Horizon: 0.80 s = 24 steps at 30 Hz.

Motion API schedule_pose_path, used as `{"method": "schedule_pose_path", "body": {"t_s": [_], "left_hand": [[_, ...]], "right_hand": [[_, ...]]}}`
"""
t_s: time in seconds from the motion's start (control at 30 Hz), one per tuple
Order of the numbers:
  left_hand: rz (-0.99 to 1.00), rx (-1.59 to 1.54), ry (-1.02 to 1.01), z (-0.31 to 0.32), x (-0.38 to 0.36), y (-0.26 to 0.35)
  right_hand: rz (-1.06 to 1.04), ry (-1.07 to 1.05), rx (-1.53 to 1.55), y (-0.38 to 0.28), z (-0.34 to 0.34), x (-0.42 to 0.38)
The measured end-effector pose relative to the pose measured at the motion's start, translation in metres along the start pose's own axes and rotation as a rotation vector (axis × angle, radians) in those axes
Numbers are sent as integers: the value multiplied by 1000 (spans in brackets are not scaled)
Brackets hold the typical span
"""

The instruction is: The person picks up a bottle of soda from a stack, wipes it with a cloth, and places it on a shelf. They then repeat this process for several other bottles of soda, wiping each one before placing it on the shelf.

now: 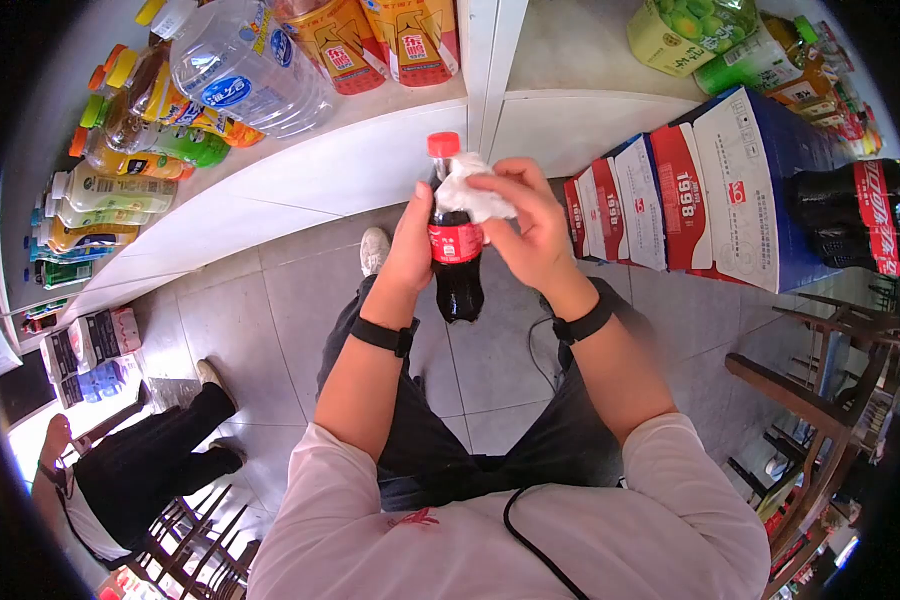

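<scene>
A cola bottle (pixel 458 280) with a red cap and red label is held upright in front of me, above the tiled floor. My left hand (pixel 411 240) is closed around its left side, the thumb pointing up along the bottle. My right hand (pixel 532 222) pinches a crumpled white tissue (pixel 478 190) and presses it against the bottle's upper part, below the cap. The tissue hides part of the bottle's neck and shoulder.
Shelves ahead carry a large clear water bottle (pixel 245 75), orange drink cartons (pixel 415 40) and several other bottles. Red, white and blue boxes (pixel 685 195) are stacked at right, beside more cola bottles (pixel 850 215). Wooden chairs (pixel 810 400) stand right; another person (pixel 150 460) is at left.
</scene>
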<state>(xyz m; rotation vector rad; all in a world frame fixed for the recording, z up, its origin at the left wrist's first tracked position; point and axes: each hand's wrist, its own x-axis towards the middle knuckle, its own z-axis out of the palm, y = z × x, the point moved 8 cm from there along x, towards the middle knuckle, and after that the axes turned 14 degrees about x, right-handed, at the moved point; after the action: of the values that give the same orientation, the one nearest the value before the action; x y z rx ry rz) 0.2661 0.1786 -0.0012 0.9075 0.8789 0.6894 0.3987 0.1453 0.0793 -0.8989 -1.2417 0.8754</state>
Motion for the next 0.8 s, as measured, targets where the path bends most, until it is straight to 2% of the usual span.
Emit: {"method": "schedule_pose_path", "body": {"t_s": [0.03, 0.13, 0.23, 0.3, 0.37, 0.5, 0.53, 0.63, 0.67, 0.8], "left_hand": [[22, 38, -9, 1, 0, 0], [56, 29, -203, 11, -1, -1], [65, 109, -301, 17, -2, -4], [89, 145, -360, 24, -4, -1], [75, 112, -337, 28, -6, 0], [61, 90, -392, 34, -10, 3], [48, 102, -416, 35, -12, 3], [21, 206, -413, 34, -9, -14], [22, 211, -417, 34, -9, -17], [18, 165, -411, 38, -9, -14]], "right_hand": [[24, 29, 81, 3, -3, 1], [96, 82, 245, 13, -14, 2], [228, 251, 611, 33, -23, -1], [290, 183, 761, 35, -14, -2], [323, 62, 827, 31, -2, -3], [429, 63, 1063, 36, -9, -1], [430, 147, 1191, 37, -10, -2], [317, -98, 1008, 25, -1, 9], [344, 1, 988, 25, -3, 5], [318, 26, 812, 15, -7, 7]]}}
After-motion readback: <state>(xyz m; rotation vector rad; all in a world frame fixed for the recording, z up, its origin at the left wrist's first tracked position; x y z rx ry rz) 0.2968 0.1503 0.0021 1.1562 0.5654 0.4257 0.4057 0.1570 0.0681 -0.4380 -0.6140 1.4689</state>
